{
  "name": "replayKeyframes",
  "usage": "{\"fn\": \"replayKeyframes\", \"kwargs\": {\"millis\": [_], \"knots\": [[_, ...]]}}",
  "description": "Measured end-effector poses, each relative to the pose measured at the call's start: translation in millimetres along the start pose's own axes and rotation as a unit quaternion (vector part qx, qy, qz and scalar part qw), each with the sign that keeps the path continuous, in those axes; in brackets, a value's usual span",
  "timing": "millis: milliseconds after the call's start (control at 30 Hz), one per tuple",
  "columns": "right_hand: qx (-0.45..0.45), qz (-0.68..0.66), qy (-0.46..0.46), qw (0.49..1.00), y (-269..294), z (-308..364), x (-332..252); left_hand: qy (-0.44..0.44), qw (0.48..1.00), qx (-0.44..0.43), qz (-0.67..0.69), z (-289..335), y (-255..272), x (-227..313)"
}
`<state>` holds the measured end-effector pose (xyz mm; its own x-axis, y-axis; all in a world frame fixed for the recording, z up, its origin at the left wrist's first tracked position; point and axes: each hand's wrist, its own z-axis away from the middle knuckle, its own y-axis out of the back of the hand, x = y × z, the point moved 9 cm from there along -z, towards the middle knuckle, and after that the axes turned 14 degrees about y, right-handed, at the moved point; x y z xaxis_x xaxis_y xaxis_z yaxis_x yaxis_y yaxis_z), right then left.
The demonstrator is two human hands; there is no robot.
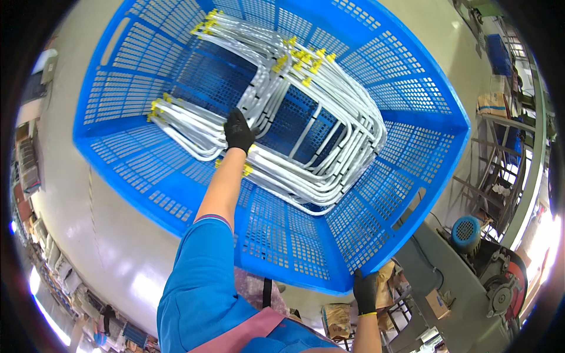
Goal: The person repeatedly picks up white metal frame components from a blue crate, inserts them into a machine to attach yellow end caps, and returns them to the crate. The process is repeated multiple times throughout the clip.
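A large blue plastic basket (pixel 259 279) with slotted walls fills the upper middle of the view. Inside it lie several bundles of white U-shaped bent tubes (pixel 350 126) with yellow caps (pixel 306 59) on their ends and short black marks along them. My left hand (pixel 238 134), in a black glove, reaches into the basket and is closed on white tubes between two bundles; its fingertips are partly hidden. At the basket's near right corner, my right hand (pixel 365 292), also black-gloved, grips the blue rim.
On the right stands a grey machine with a blue motor (pixel 466 232) and a red-edged wheel (pixel 513 285). Metal racks (pixel 494 159) with boxes line the far right. Brown paper sacks (pixel 338 320) stand below the basket. Shelving with goods (pixel 65 282) curves along the left.
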<state>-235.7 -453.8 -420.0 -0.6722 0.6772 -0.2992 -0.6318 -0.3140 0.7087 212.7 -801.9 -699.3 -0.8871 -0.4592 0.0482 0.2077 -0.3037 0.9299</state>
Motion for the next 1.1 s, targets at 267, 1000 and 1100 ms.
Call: {"fn": "replayKeyframes", "kwargs": {"millis": [267,1000,1100], "knots": [[0.005,0.028,0.074,0.997,-6,0,20,-0.032,0.991,0.077,-0.104,-25,-25,10],[-0.015,0.114,-0.029,0.993,-17,-10,35,-0.177,0.892,-0.392,0.141,111,377,19],[-0.023,0.083,-0.062,0.994,-22,-16,43,-0.183,0.834,-0.443,0.273,182,428,36]]}}
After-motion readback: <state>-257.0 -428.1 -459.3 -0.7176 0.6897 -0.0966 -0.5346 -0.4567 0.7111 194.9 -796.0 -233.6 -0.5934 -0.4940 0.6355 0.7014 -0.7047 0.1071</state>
